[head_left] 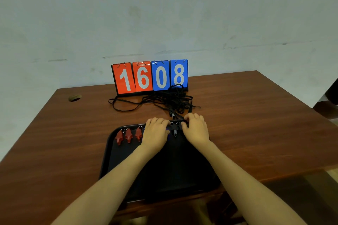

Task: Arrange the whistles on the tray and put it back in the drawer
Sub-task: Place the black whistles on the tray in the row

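A black tray [117,160] lies on the wooden table in front of me. Three red whistles [128,135] stand in a row at its far left, their key rings towards the far rim. My left hand [155,133] rests palm down just right of them, covering a blue whistle [168,131] of which only a sliver shows. A black whistle [175,132] lies between my hands. My right hand [196,129] has its fingers curled on another black whistle [184,123] at the tray's far rim.
A tangle of black lanyards [170,99] lies just beyond the tray. Behind it a flip scoreboard [150,76] reading 16 08 stands against the wall. The table has a cable hole [74,97] at the far left. The near table edge runs under the tray's front.
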The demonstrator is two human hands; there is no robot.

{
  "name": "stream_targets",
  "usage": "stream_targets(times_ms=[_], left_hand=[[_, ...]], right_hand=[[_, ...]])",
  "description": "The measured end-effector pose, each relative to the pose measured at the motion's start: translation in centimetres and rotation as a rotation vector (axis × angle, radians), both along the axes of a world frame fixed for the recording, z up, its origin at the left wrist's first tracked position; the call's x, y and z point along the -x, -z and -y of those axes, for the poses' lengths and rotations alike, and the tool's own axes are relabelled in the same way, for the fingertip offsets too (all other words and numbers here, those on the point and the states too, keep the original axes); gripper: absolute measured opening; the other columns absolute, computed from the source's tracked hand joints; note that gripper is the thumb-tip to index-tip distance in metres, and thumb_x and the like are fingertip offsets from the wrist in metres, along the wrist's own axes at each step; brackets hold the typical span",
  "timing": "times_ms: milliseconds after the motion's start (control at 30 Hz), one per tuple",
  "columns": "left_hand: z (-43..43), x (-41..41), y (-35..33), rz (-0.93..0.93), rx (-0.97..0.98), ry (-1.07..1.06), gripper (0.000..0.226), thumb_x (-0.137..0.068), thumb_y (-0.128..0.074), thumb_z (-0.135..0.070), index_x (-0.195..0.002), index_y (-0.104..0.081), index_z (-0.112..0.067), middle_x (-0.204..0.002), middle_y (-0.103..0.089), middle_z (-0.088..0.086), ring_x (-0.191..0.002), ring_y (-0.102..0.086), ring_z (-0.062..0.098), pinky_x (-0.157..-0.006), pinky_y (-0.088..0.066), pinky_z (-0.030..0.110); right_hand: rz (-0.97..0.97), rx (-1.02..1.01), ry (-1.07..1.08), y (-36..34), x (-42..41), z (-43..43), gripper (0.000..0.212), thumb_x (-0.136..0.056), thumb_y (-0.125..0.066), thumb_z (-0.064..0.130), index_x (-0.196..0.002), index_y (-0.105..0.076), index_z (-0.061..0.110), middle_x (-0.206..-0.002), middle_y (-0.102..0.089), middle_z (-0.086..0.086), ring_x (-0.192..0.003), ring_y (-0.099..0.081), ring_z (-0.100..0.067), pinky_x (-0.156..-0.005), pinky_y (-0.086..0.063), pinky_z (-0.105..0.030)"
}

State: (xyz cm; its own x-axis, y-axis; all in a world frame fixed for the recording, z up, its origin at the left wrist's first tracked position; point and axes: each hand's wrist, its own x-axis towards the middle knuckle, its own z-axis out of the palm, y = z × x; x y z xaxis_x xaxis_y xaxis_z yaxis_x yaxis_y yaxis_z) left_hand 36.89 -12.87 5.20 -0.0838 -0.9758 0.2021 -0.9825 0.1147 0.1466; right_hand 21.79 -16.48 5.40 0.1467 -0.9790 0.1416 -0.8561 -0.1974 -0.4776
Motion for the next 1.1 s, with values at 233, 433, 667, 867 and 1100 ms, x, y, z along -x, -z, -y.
stream_targets(times_ms=[233,433,667,867,1100], left_hand=[[2.2,-3.0,-1.8,-0.044,-0.046,-0.118,0.030,-0.095,-0.044,-0.014,-0.120,-0.058,-0.017,-0.125,-0.058,0.003,-0.116,-0.047,0.025,-0.097,-0.035,0.035],[5.2,-3.0,-2.1,-0.049,-0.124,-0.105,0.032,-0.094,-0.041,-0.014,-0.119,-0.061,-0.015,-0.127,-0.057,0.007,-0.118,-0.046,0.028,-0.097,-0.035,0.039],[7.8,-1.9,-0.6,-0.044,-0.198,-0.080,0.031,-0.095,-0.040,-0.013,-0.117,-0.062,-0.016,-0.124,-0.058,0.008,-0.115,-0.047,0.030,-0.090,-0.037,0.039],[8.9,-1.2,0.4,-0.054,-0.233,-0.075,0.029,-0.097,-0.040,-0.018,-0.118,-0.059,-0.015,-0.125,-0.057,0.010,-0.116,-0.047,0.031,-0.091,-0.037,0.039],[8.9,-0.6,0.9,-0.107,-0.161,-0.096,0.031,-0.097,-0.043,-0.022,-0.124,-0.055,-0.013,-0.124,-0.058,0.010,-0.115,-0.048,0.030,-0.091,-0.037,0.039]], right_hand=[[-0.024,-0.098,-0.209,-1.8,-1.4,4.3,0.029,-0.098,-0.039,0.012,-0.114,-0.063,0.015,-0.120,-0.059,-0.008,-0.113,-0.052,-0.027,-0.088,-0.049,-0.039],[-0.192,-0.153,-0.296,-1.4,-3.4,7.1,0.030,-0.098,-0.044,0.023,-0.125,-0.057,0.016,-0.125,-0.056,-0.011,-0.116,-0.049,-0.031,-0.091,-0.047,-0.043],[-0.355,-0.188,-0.254,-0.5,-4.6,9.2,0.044,-0.094,-0.052,0.036,-0.129,-0.048,0.009,-0.129,-0.049,-0.015,-0.121,-0.045,-0.034,-0.093,-0.043,-0.044],[-0.201,-0.183,-0.115,0.9,-4.1,10.0,0.043,-0.090,-0.059,0.034,-0.124,-0.052,0.008,-0.132,-0.039,-0.014,-0.121,-0.039,-0.032,-0.093,-0.045,-0.041],[0.089,-0.007,-0.069,1.0,-3.0,9.3,0.041,-0.089,-0.059,0.033,-0.123,-0.055,0.012,-0.123,-0.042,-0.007,-0.120,-0.040,-0.023,-0.094,-0.045,-0.037]])
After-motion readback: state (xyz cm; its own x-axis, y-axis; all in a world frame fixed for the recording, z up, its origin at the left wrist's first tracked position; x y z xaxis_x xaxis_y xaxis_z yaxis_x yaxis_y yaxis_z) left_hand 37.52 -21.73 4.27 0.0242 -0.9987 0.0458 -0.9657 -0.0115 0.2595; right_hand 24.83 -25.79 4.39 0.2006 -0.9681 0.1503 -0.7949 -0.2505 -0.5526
